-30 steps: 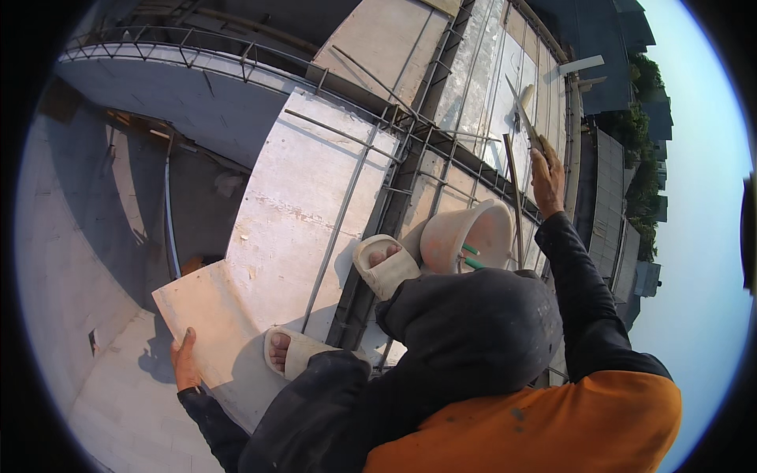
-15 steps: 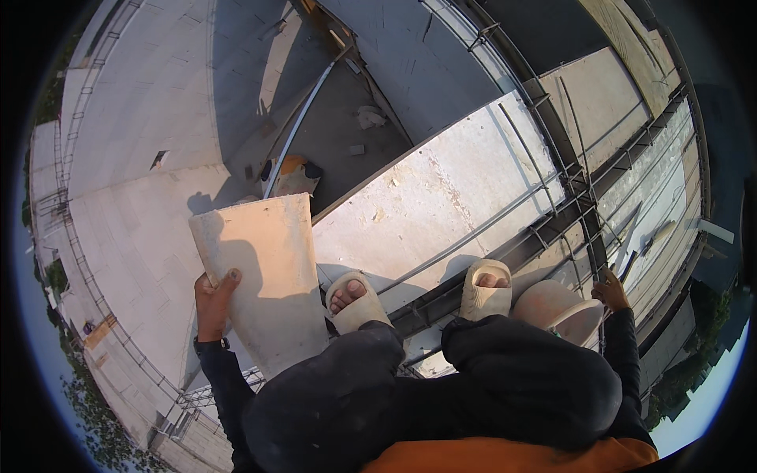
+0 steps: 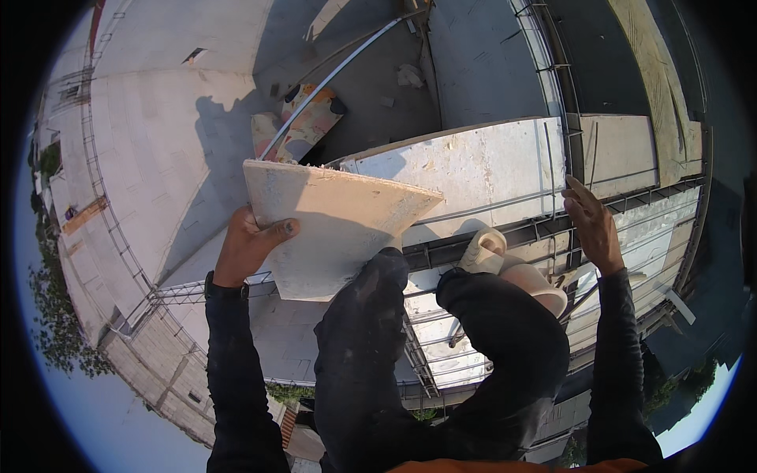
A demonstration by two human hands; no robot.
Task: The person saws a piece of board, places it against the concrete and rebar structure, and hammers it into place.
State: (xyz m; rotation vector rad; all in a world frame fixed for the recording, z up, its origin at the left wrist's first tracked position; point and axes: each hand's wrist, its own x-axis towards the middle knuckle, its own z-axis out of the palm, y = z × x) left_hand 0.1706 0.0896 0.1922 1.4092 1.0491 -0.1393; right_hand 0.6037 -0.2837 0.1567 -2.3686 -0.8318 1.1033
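Note:
My left hand (image 3: 256,246) is closed on the left edge of a pale, flat board (image 3: 331,217), thumb on the face toward me. The board is tilted, and its rough far edge is raised. Its right part lies against or just over my left knee and hides my left foot. Over the steel bars at the right, my right hand (image 3: 593,227) is in the air with fingers stretched and nothing in it. Below that hand, a pale bucket (image 3: 536,284) stands beside my right sandal (image 3: 483,248), partly hidden by my knee.
A steel reinforcement cage (image 3: 441,251) runs under my feet, with a white panel (image 3: 489,169) beyond it. Past the board is a deep drop to a floor with a patterned cloth-like bundle (image 3: 303,126) and a long metal strip (image 3: 339,69). A plank (image 3: 654,87) lies far right.
My left hand has lifted and tilted the board, bringing it rightward over my left knee. My right hand has come off the bars and opened. My legs have straightened somewhat, and the view has shifted.

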